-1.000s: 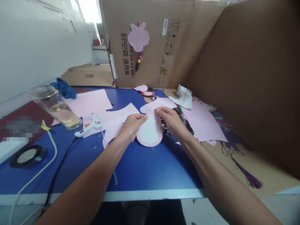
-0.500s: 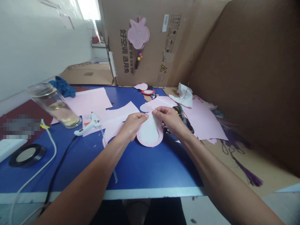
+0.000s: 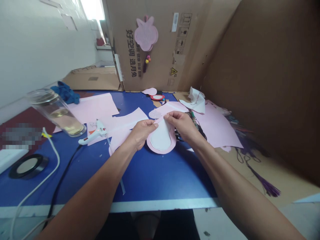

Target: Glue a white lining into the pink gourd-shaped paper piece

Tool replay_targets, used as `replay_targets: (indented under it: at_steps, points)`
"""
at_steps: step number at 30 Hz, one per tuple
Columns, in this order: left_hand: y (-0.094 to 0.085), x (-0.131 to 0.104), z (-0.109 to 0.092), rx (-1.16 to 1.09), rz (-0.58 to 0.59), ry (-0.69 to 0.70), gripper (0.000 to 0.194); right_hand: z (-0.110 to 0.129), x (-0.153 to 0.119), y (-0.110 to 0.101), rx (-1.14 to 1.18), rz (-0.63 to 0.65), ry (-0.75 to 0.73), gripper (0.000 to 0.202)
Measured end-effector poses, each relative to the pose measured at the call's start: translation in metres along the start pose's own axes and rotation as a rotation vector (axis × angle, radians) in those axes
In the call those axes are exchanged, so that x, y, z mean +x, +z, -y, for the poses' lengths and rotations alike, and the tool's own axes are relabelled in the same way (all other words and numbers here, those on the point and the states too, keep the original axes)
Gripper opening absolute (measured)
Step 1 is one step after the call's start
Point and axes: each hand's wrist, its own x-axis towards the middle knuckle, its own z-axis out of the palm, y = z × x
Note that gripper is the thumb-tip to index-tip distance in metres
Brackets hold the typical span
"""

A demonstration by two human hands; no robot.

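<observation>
Both hands hold a pear-shaped pink paper cutout (image 3: 163, 151) with a smaller white paper piece (image 3: 161, 136) of like shape lying on it. My left hand (image 3: 143, 132) pinches its upper left edge between thumb and fingers. On the upper right, near the narrow top, my right hand (image 3: 181, 122) grips the edge with a pinch. The wide round end points toward me, over the blue table. Just beyond the hands lies a small pale pink oval piece (image 3: 155, 114).
A glue gun (image 3: 96, 133) with a black cord lies left, near pink sheets (image 3: 125, 123) and a glass bottle (image 3: 58, 115). Black tape (image 3: 28, 165) sits at far left. Right are a pink sheet (image 3: 217, 128) and a purple tassel (image 3: 268, 186). Cardboard walls (image 3: 160, 66) stand behind.
The cutout has turned slightly and its wide end has shifted a little right and up. My right hand has moved slightly up and right along the edge; both hands keep their pinch.
</observation>
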Motion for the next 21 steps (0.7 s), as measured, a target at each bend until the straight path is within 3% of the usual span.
replay_targets:
  at_steps: [12,21]
  points:
    - [0.002,-0.004,-0.004,0.003,0.116,-0.067,0.033,0.001,0.002,-0.006,0.022,-0.057,-0.021,0.027]
    - [0.007,-0.012,-0.014,0.054,0.178,-0.258,0.018,0.0,0.011,-0.022,0.055,-0.128,-0.083,0.027]
